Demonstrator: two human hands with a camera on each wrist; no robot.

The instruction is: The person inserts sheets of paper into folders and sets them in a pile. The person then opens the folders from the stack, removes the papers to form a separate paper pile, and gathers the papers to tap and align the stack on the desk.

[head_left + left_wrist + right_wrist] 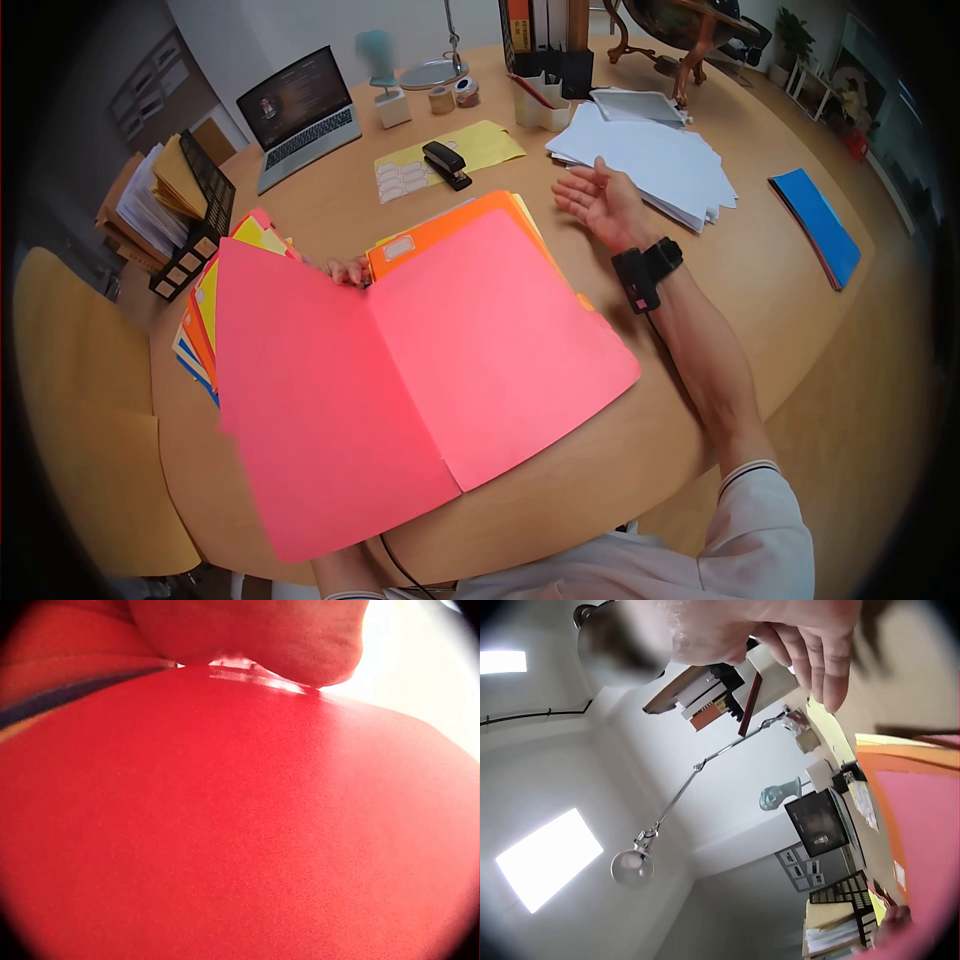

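Observation:
An opened pink folder [500, 330] lies over an orange folder [465, 215], its left cover raised and spread toward the table's near edge. Mostly hidden beneath that cover, my left hand [348, 271] shows only some bent fingers by the top of the fold; whether they grip is unclear. The left wrist view has part of this hand [262, 634] against the pink surface [225, 810]. My right hand [603, 205] is held palm up, fingers relaxed, beside the white papers [650, 155] and holds nothing; its fingers [817, 664] hang loosely in the right wrist view.
More coloured folders [205, 310] fan out at the left beside a black file rack [205, 250]. Farther back are a laptop [310, 120], a stapler [447, 165] on yellow sheets [490, 143], tape rolls [441, 99] and a pen holder [540, 105]. A blue folder [815, 225] lies far right.

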